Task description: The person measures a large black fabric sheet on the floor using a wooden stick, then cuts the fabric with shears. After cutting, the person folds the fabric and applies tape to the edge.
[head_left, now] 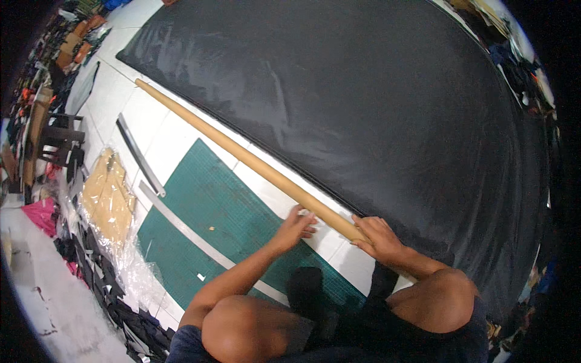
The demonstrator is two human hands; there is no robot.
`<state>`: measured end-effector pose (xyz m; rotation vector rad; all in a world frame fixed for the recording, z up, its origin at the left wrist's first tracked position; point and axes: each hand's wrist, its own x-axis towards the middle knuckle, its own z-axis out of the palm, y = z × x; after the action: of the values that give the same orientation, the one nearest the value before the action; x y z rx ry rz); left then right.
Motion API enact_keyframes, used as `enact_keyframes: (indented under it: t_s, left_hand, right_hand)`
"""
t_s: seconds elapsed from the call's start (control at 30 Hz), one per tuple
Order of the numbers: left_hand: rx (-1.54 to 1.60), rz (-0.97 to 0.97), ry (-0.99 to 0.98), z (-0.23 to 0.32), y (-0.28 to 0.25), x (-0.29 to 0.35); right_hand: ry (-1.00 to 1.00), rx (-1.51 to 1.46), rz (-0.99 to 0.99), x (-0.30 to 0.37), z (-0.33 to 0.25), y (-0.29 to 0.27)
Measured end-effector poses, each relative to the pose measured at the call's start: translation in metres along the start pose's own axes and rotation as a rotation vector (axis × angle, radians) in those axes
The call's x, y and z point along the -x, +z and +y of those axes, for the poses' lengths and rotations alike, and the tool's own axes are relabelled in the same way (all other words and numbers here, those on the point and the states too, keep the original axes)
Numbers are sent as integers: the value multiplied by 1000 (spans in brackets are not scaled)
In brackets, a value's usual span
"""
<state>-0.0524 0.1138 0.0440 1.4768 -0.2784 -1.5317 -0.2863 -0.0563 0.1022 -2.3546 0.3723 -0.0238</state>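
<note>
Two bare hands work at one long tan tube [260,166], which lies over the white tiled floor [151,124], alongside the edge of a black sheet. The right hand [378,238] is clamped on the tube's near part, fingers wrapped over the upper side and thumb below. The left hand [296,227] is apart from the right, its fingers loosely bent and spread just beside the tube's lower edge; whether a fingertip touches it, I cannot tell.

The tube's long axis runs slantwise, from the right hand up and away to the person's left, where its far end points. Its near end is hidden around the right hand. The tube is round, smooth and matt, straight but for the lens's bend.

The black sheet [363,121] spreads beyond it, slightly glossy with soft creases, its straight edge close to the tube and nearly parallel. On the nearer side lies a flat green mat [224,206] marked with a fine grid, a thin pale metallic strip [189,230] across it. Farther left are a narrow dark-and-silver bar [140,154] on the tiles and a tan bundle [109,187] in clear, crinkled plastic.
</note>
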Motion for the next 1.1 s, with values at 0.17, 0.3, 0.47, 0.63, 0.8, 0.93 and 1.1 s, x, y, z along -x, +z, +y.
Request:
enact_keyframes:
  t_s: [0.17,0.3,0.47,0.63,0.8,0.93,1.1]
  left_hand:
    - [209,396,85,5,-20,-28]
    - [29,608,146,33,-52,-71]
    - [-594,903,213,69,-207,-80]
    - [-874,1166,193,83,-276,-100]
    - [-1311,1301,489,94,-202,-102]
    - [-1428,913,824,81,-112,-134]
    - [-1814,767,500,65,-62,-148]
  right_hand:
    - [-153,-73,-156,-33,-9,-9]
    - [199,61,139,64,36,-28]
    - [754,234,420,204,60,-59]
    - [1276,132,116,344,61,-63]
    - [1432,63,4,395,7,-17]
    - [1155,343,154,380,14,-3]
    - [765,527,354,254,66,-18]
